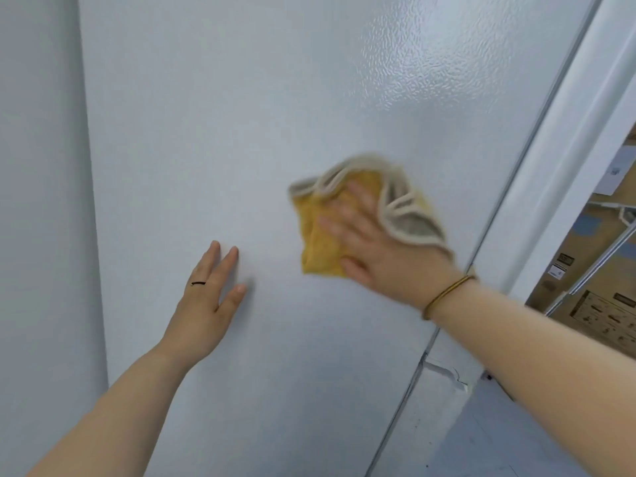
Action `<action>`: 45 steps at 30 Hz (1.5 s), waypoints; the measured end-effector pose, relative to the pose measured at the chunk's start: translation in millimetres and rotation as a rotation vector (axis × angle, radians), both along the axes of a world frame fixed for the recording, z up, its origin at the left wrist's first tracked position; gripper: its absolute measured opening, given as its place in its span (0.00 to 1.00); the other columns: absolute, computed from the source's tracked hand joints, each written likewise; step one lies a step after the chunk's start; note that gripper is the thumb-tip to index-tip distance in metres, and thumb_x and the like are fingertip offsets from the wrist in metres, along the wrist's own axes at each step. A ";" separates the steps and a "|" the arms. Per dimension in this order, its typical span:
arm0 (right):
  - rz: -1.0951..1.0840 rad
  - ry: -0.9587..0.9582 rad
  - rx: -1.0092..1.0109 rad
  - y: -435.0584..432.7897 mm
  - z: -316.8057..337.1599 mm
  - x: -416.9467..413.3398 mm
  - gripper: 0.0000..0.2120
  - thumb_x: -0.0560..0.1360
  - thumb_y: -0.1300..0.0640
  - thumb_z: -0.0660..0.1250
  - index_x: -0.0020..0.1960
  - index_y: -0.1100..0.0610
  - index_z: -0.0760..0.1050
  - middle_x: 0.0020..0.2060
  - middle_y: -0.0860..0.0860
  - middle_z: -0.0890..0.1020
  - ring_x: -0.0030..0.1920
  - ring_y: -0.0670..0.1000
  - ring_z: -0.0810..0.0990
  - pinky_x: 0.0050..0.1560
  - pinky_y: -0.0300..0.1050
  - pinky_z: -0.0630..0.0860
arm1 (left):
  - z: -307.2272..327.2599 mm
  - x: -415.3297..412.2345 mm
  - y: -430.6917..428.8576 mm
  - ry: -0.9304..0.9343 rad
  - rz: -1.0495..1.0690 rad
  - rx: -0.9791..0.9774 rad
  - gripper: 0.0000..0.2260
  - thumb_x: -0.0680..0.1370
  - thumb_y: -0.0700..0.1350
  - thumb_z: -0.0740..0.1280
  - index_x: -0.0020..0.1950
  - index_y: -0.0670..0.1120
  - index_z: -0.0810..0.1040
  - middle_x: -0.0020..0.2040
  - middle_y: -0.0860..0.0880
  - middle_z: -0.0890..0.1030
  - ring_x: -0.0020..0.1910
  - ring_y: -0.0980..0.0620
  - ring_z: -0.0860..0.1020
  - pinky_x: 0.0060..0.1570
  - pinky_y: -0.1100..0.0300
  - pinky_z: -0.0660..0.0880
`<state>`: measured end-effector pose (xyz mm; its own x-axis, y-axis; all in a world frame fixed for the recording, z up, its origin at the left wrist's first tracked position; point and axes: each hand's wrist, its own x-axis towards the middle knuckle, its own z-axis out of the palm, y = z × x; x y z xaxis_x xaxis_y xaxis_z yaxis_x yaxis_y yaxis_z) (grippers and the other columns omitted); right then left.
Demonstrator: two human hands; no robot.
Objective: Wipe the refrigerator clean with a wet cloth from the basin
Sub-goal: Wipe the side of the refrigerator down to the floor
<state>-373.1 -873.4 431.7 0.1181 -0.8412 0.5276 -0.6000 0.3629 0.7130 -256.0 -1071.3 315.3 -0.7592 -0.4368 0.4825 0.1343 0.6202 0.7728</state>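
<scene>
A white, lightly textured side panel of the refrigerator [241, 115] fills most of the view. A yellow cloth [320, 242] with a grey-beige back and pale hem lies flat against that panel. My right hand [375, 249] presses on the cloth with straight, spread fingers; the cloth and fingers are motion-blurred. My left hand [210, 297] rests flat on the panel to the left of the cloth, fingers straight, holding nothing. The basin is out of view.
A white wall [38, 201] borders the refrigerator on the left. To the right runs the refrigerator's front edge with a white door [564, 160]. Cardboard boxes [585, 297] stand at the far right. Grey floor [481, 435] shows at the bottom right.
</scene>
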 end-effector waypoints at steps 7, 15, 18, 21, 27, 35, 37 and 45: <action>-0.315 0.084 -0.394 67.4 5.1 14.9 0.25 0.73 0.48 0.57 0.68 0.57 0.65 0.67 0.58 0.71 0.68 0.60 0.57 0.71 0.54 0.39 | -11.4 -7.6 41.9 0.113 0.105 -0.309 0.25 0.78 0.55 0.57 0.73 0.50 0.57 0.73 0.52 0.50 0.74 0.53 0.50 0.69 0.60 0.49; -0.294 0.138 -0.023 132.3 -28.2 23.6 0.17 0.75 0.53 0.56 0.63 0.55 0.68 0.63 0.54 0.75 0.66 0.57 0.65 0.70 0.55 0.51 | -30.9 -28.5 97.5 0.397 -0.121 -0.568 0.20 0.80 0.56 0.49 0.72 0.56 0.53 0.71 0.45 0.59 0.71 0.48 0.57 0.68 0.56 0.57; -0.266 0.155 -0.138 139.2 -9.3 26.8 0.14 0.77 0.55 0.56 0.59 0.56 0.71 0.59 0.55 0.79 0.66 0.56 0.66 0.72 0.52 0.48 | -40.8 -40.0 111.6 0.369 -0.094 -0.542 0.20 0.80 0.57 0.48 0.71 0.55 0.55 0.75 0.51 0.53 0.74 0.55 0.49 0.70 0.55 0.52; -0.215 0.101 -0.384 149.7 -2.9 27.1 0.09 0.75 0.58 0.57 0.52 0.57 0.74 0.54 0.57 0.81 0.64 0.58 0.67 0.73 0.51 0.47 | -50.2 -51.4 121.8 0.335 -0.038 -0.568 0.21 0.80 0.58 0.47 0.73 0.56 0.53 0.76 0.57 0.42 0.75 0.55 0.44 0.72 0.56 0.43; -0.140 -0.137 -0.478 143.6 -63.3 17.8 0.13 0.80 0.53 0.53 0.56 0.57 0.72 0.57 0.56 0.75 0.65 0.58 0.64 0.70 0.56 0.56 | -55.4 -61.1 127.4 0.342 0.056 -0.582 0.24 0.80 0.58 0.46 0.74 0.57 0.46 0.75 0.56 0.39 0.75 0.54 0.42 0.73 0.56 0.40; -0.129 -0.115 -0.115 153.4 -150.8 18.7 0.09 0.79 0.59 0.55 0.56 0.57 0.71 0.57 0.52 0.71 0.67 0.54 0.64 0.74 0.46 0.51 | -59.9 -54.7 125.4 0.348 0.028 -0.583 0.22 0.80 0.58 0.48 0.73 0.57 0.51 0.75 0.59 0.40 0.74 0.56 0.43 0.73 0.57 0.42; -0.106 -0.026 -0.046 156.1 -136.1 12.8 0.10 0.79 0.59 0.54 0.56 0.58 0.71 0.57 0.53 0.71 0.64 0.56 0.66 0.73 0.48 0.53 | -66.1 -47.6 128.9 0.333 0.016 -0.580 0.22 0.80 0.58 0.48 0.73 0.57 0.51 0.75 0.58 0.42 0.75 0.55 0.44 0.73 0.57 0.43; 0.012 -0.069 -0.442 136.4 -156.0 1.1 0.10 0.72 0.62 0.59 0.53 0.57 0.73 0.54 0.52 0.73 0.65 0.53 0.61 0.75 0.45 0.47 | -103.2 -31.9 152.9 0.150 0.032 -0.547 0.24 0.80 0.59 0.47 0.74 0.57 0.48 0.76 0.57 0.43 0.75 0.56 0.45 0.72 0.58 0.44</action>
<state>-372.1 -737.0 275.7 0.0783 -0.5321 0.8430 -0.6463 0.6168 0.4493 -287.9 -918.4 212.1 -0.6554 -0.1147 0.7466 0.1921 0.9306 0.3116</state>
